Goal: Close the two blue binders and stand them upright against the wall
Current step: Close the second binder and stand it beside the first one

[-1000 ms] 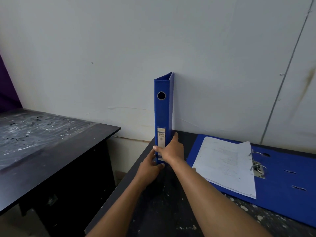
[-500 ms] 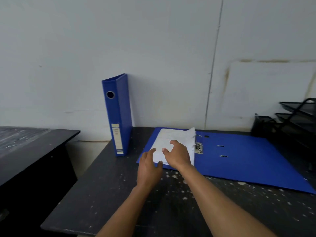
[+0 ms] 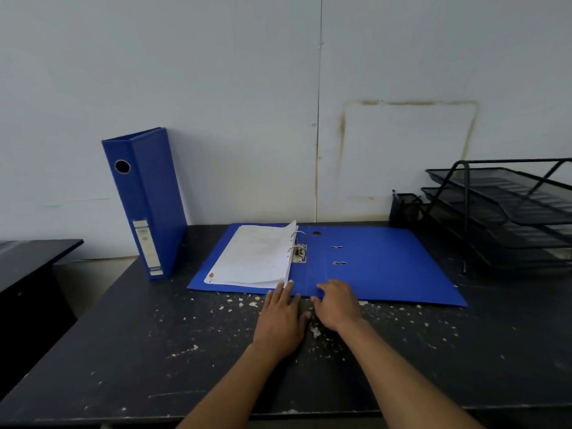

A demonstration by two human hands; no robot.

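Risk of pinched sheets: open blue lever-arch binder [image 3: 371, 264] lies flat by the white wall [image 3: 247, 88], loose white paper stack [image 3: 257, 258] bulging at the rings, both left hand [image 3: 283, 317] and right hand [image 3: 337, 305] flat, empty (closed blue binder [image 3: 148, 202] already upright).

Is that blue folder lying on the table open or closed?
Open. The flat binder lies spread on the table, rings and paper stack exposed, cover folded out to the right.

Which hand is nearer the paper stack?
Left. The left hand has fingertips at the paper stack's near corner; the right hand lies further right, on the open binder's front edge.
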